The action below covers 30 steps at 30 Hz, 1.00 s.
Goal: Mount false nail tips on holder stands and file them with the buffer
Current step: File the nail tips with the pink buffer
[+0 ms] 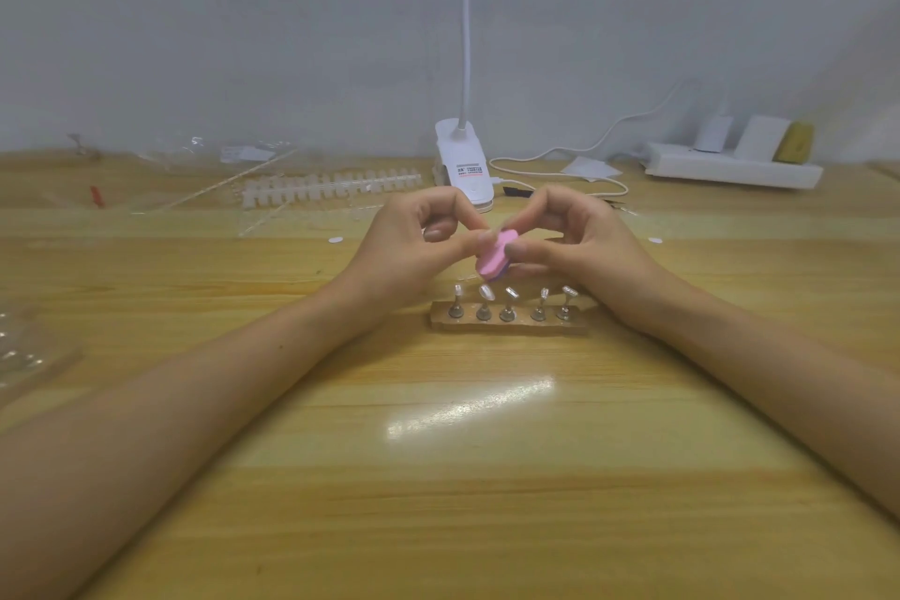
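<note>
Both hands meet over the middle of the light wooden table (487, 477), their fingers curled. The left hand (419, 246) and right hand (591, 241) each pinch the small pink foam buffer with a purple underside (493, 257). It hangs just above a wooden strip base (521, 330). That base carries five small metal holder stands (508, 311), each topped with a clear false nail tip (485, 291). A white clip-on lamp (462, 161) stands behind.
</note>
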Each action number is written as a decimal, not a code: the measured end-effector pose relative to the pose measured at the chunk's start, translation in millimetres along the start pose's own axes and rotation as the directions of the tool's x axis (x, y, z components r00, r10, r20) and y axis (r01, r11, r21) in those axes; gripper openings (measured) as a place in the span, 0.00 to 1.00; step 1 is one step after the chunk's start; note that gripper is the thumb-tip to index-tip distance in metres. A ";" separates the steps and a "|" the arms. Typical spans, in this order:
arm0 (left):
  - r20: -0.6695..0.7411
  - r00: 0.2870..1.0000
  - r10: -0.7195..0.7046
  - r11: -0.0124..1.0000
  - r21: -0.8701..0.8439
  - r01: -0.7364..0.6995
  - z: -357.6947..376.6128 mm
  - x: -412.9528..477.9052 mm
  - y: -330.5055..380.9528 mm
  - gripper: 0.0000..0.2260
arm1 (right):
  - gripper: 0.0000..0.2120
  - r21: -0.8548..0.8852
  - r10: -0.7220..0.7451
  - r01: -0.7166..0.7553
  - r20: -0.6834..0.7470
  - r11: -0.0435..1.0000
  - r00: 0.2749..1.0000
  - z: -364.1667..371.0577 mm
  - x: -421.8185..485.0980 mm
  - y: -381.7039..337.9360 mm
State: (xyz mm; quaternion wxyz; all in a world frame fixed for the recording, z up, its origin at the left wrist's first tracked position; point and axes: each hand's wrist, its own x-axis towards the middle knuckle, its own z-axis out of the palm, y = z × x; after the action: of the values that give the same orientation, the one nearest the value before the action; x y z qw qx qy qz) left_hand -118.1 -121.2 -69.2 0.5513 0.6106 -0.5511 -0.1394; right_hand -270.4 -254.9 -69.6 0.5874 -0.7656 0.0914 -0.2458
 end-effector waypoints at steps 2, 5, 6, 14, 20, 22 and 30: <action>-0.022 1.000 0.004 1.000 0.014 -0.004 -0.1 -0.7 0.2 0.06 | 0.06 0.042 -0.007 0.010 -0.076 0.999 0.997 -0.4 0.7 0.4; -0.044 0.999 -0.013 1.000 0.020 0.014 -0.5 -0.7 -1.2 0.06 | 0.08 0.153 -0.021 0.053 -0.206 0.987 0.978 -5.9 2.6 -0.2; -0.042 0.999 -0.018 1.000 0.018 0.019 -0.4 -0.9 -1.2 0.06 | 0.08 0.139 -0.023 0.059 -0.248 0.989 0.968 -9.7 3.3 0.2; 0.061 0.997 -0.056 0.998 -0.017 0.057 -4.1 -3.5 2.8 0.04 | 0.08 -0.474 -0.071 -0.115 -0.356 0.873 0.932 -26.7 1.2 3.0; 0.224 0.967 -0.120 0.989 -0.059 0.137 -12.7 -0.6 10.8 0.03 | 0.11 -0.516 -0.324 0.342 0.129 0.785 0.937 2.1 -9.7 -33.1; 0.261 0.951 -0.168 0.982 -0.037 0.184 -15.5 0.7 15.4 0.04 | 0.10 -0.568 -0.352 0.346 0.104 0.747 0.930 6.0 -12.7 -38.7; 0.271 0.943 -0.191 0.978 -0.033 0.207 -18.2 1.0 29.4 0.05 | 0.08 -0.666 -0.411 0.344 0.061 0.662 0.910 9.7 -19.6 -53.1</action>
State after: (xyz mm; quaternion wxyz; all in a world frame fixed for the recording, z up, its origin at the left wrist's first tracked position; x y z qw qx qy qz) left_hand -118.8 -106.3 -38.1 0.4737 0.6217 -0.5512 -0.2919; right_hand -290.6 -222.6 -26.6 0.2079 -0.9129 0.0396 -0.3491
